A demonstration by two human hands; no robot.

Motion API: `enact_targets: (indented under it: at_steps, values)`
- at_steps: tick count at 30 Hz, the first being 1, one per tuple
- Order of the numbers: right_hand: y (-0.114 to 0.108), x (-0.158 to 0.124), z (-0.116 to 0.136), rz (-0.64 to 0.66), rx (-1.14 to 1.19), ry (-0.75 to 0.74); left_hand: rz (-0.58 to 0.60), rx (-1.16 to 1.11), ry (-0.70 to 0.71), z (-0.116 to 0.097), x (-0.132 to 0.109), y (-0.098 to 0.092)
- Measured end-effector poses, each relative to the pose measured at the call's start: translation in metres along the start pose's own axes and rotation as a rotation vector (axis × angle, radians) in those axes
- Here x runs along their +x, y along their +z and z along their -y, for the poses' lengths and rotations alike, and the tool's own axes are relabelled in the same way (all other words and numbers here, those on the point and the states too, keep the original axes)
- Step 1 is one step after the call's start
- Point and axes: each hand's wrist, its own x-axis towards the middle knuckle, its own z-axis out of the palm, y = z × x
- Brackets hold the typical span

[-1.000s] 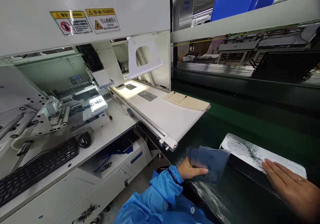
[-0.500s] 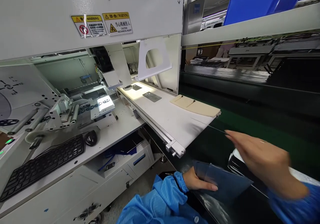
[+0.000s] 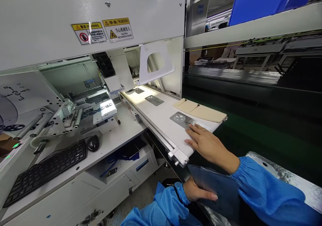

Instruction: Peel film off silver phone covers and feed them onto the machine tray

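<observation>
On the near end of the white conveyor belt (image 3: pixel 163 132) lies a thin dark grey phone back panel (image 3: pixel 179 117) with camera holes at its far end. My right hand (image 3: pixel 207 142) lies over the panel's near end, fingers stretched out and touching it. Below the belt's end, my left hand (image 3: pixel 197 190) is closed on dark translucent sheets (image 3: pixel 218 189), the thumb on top. My right forearm hides part of the sheets. Farther along the belt is a second phone back panel (image 3: pixel 154 100), and a third panel (image 3: pixel 139 90) lies under the lit machine head.
A beige guide plate (image 3: pixel 201 110) runs along the belt's right edge. The white machine housing (image 3: pixel 151 17) overhangs the belt. A keyboard (image 3: pixel 47 169) and mouse (image 3: pixel 93 143) sit at left. At lower right is a silvery patterned panel (image 3: pixel 284 175).
My right hand has moved left from beyond the belt's end onto the belt, where another phone back panel now lies under its fingers. My left hand still holds the dark sheets.
</observation>
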Motion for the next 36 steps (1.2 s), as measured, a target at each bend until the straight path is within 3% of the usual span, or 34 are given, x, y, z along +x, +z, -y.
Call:
enact_targets:
  at_steps: [12,19,24,29,31,34,36]
  values:
    - [-0.015,0.027,0.011,0.202,0.004,0.101,-0.019,0.034,-0.003,0.001,-0.001,-0.003]
    - [-0.016,0.028,0.011,0.196,-0.005,0.107,-0.018,0.016,0.048,0.004,-0.001,-0.004]
    - [-0.013,0.026,0.011,0.193,-0.016,0.115,-0.011,0.02,0.009,-0.002,0.0,-0.001]
    - [-0.004,0.026,0.006,0.095,0.021,0.078,-0.025,-0.01,-0.02,-0.005,-0.001,0.003]
    - [-0.011,0.023,0.004,0.008,0.039,0.059,-0.045,-0.012,-0.024,-0.005,-0.001,0.004]
    - [-0.039,0.007,-0.002,-0.119,0.131,0.074,-0.069,-0.003,-0.03,-0.005,0.001,0.003]
    - [-0.064,-0.013,-0.007,-0.06,0.266,0.066,-0.098,0.026,-0.047,-0.008,0.002,0.004]
